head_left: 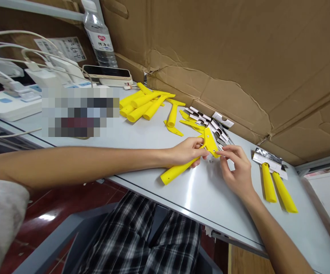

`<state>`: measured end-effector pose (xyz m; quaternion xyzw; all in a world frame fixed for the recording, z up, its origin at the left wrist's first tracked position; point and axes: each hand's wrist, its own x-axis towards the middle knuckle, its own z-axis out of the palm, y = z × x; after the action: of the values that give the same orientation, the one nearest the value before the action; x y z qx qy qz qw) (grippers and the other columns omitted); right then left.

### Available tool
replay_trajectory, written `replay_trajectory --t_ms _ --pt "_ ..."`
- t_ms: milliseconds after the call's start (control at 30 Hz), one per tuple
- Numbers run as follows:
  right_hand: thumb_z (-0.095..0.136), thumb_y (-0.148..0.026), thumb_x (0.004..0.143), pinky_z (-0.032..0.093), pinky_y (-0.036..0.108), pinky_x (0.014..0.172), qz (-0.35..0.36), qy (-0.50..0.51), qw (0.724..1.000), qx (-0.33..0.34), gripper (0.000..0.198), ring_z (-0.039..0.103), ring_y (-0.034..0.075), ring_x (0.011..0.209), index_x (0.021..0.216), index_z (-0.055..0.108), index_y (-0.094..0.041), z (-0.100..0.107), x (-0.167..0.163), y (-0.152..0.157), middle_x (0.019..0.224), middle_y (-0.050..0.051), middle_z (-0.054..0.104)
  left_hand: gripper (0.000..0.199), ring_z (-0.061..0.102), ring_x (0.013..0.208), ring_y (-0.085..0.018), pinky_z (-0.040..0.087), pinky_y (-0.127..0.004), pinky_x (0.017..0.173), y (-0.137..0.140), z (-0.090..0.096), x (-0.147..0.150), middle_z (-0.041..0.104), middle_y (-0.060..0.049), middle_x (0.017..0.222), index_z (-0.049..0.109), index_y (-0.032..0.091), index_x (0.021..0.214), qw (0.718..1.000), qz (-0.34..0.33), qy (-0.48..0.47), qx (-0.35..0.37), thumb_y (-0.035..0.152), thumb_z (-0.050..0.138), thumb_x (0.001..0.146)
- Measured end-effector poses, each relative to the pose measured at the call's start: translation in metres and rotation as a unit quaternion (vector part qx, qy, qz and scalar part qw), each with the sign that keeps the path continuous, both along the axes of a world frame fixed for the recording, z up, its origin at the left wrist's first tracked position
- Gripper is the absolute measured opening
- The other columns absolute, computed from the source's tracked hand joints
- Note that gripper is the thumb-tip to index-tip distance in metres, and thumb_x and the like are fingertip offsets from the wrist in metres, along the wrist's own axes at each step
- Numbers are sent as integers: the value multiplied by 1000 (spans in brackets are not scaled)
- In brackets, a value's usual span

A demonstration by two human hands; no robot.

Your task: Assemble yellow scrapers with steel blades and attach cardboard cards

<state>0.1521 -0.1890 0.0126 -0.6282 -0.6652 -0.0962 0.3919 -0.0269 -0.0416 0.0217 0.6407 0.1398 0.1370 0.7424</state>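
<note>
My left hand point(186, 152) is closed around a yellow plastic scraper point(179, 171), its tube handle slanting down to the left and its flat head up to the right. Small screws or holes show on the head. My right hand point(237, 169) has its thumb and index finger bent close together at the head's lower corner; whatever is between them is too small to make out. Tiny metal screws point(211, 161) lie on the table below the head. Just behind are loose yellow head plates point(192, 123) and a heap of white-sleeved blades point(219, 129).
A pile of yellow handles point(144, 104) lies at the back. Two scrapers with sleeved blades point(269, 182) rest at the right. At left are a power strip point(10, 102) with cables, a phone point(107, 72) and a water bottle point(100, 38). Cardboard point(224, 57) walls the back.
</note>
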Motion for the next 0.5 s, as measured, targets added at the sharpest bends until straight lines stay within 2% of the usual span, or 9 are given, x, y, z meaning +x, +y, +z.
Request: replay_trajectory --t_ms 133,233,300,400,500 --pt "57 -23 97 55 37 95 -2 16 999 -28 24 64 18 110 108 78 -24 0 -1 -1 119 10 62 12 50 41 -10 38 -22 42 0 -1 0 54 6 52 56 19 88 1000 -4 1 17 24 66 91" --pt "60 -32 98 57 35 90 0 108 992 -61 23 65 17 104 114 75 -24 -1 0 -1 118 10 63 11 50 41 -9 38 -21 42 0 0 -1 53 6 52 57 18 88 1000 -6 2 19 24 66 90" --pt "64 -40 98 59 33 83 17 226 968 -106 31 67 15 91 122 69 -22 -4 2 0 109 9 66 14 50 43 -8 39 -21 43 2 0 -2 55 6 56 60 17 93 1000 -19 -4 22 26 69 89" --pt "72 -49 94 60 32 79 46 366 916 -160 43 68 14 80 125 62 -20 -8 5 1 94 5 66 26 53 47 -6 42 -21 45 7 -1 -2 64 3 74 63 14 98 998 -51 -24 27 29 79 83" --pt "79 -49 88 61 33 80 50 449 878 -157 50 69 15 81 123 59 -21 -11 8 3 94 4 66 38 58 50 -6 45 -22 48 13 -6 1 69 -2 92 64 14 110 997 -63 -25 25 30 82 80"
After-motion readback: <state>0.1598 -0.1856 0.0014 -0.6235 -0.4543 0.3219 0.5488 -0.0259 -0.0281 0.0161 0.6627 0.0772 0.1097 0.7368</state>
